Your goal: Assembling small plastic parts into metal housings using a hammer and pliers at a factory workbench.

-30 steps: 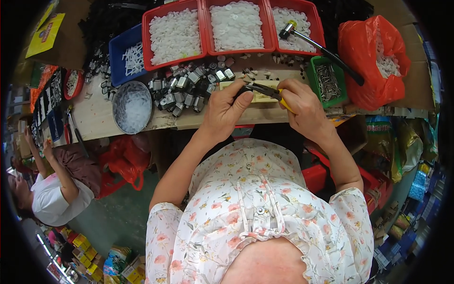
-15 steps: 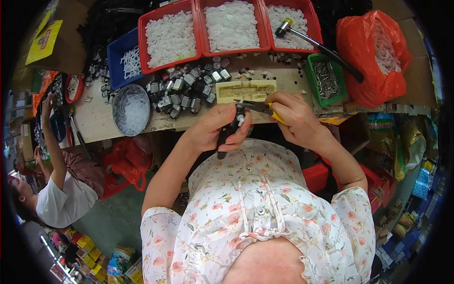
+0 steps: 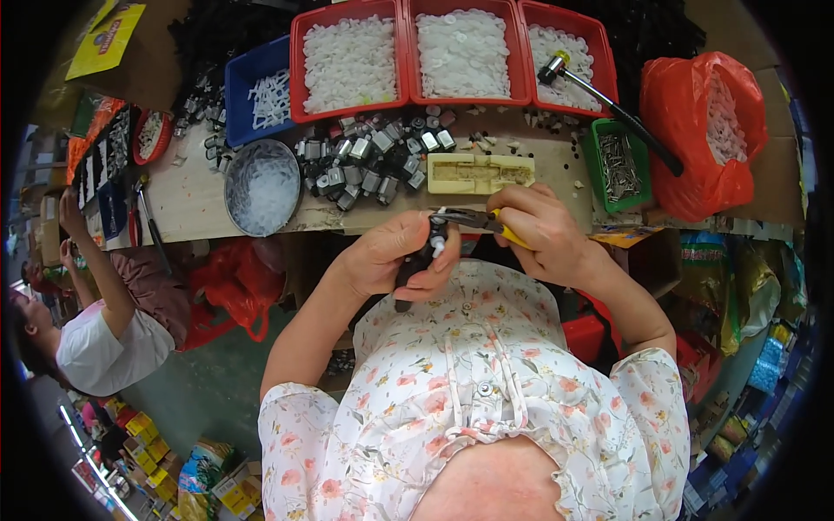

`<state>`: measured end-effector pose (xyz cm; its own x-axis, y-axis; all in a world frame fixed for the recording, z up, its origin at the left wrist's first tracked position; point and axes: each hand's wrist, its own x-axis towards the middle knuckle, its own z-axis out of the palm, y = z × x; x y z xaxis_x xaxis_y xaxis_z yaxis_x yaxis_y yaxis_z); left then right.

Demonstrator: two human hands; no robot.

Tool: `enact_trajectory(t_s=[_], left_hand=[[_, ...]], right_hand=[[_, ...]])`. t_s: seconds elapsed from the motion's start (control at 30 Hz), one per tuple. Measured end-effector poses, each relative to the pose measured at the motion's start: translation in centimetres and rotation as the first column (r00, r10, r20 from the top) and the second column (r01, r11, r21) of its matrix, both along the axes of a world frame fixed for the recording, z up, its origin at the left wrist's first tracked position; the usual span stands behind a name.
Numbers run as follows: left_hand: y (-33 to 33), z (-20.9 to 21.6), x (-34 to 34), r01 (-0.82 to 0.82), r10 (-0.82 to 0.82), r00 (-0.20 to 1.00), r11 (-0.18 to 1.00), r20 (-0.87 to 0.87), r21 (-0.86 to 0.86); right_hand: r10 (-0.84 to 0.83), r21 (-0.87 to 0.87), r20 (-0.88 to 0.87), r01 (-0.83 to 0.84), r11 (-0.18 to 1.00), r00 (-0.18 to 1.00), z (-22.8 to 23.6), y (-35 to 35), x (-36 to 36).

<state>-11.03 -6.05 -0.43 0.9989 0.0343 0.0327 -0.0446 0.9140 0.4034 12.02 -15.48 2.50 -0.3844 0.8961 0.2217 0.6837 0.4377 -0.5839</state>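
Note:
My left hand (image 3: 395, 260) is closed around a small black part (image 3: 423, 256) with a white tip, held in front of my chest just below the bench edge. My right hand (image 3: 543, 230) grips yellow-handled pliers (image 3: 473, 219) whose jaws point left and meet the top of the black part. Just beyond my hands a cream rectangular block (image 3: 479, 173) with slots lies on the wooden bench (image 3: 187, 204), next to a pile of small black and silver parts (image 3: 369, 156).
Three red trays of white pieces (image 3: 460, 52), a blue tray (image 3: 261, 91), a round metal bowl (image 3: 261, 187), a hammer (image 3: 599, 95), a green tray of metal pins (image 3: 618, 165) and an orange bag (image 3: 704, 135) fill the bench. Another person (image 3: 104, 321) sits at the left.
My hands have drawn back from the cream block on the bench toward my chest, carrying the black part and the pliers. The person at the left has raised an arm to the bench.

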Motion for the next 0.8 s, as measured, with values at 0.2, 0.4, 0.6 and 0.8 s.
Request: enact_trajectory(t_s=[0.2,0.4,0.6,0.8], left_hand=[[1.1,-0.8,-7.4,0.32,0.133,0.751,0.783,-0.646,0.533],[1.6,0.5,-10.6,0.632,0.409,0.694,0.048,-0.592,0.774],[10.5,5.0,-4.6,0.33,0.679,0.716,-0.124,-0.163,0.936],[29.8,1.2,-8.4,0.588,0.746,0.31,-0.637,0.59,0.497]], right_hand=[[-0.132,-0.013,0.049,0.133,0.991,0.99,-2.0,0.6,2.4],[-0.433,0.053,0.33,0.441,0.896,0.839,-4.5,1.5,6.2],[-0.461,0.054,0.424,0.486,0.872,0.779,-5.2,1.8,6.4],[-0.441,0.038,0.398,0.466,0.884,0.804,-4.5,1.8,6.0]])
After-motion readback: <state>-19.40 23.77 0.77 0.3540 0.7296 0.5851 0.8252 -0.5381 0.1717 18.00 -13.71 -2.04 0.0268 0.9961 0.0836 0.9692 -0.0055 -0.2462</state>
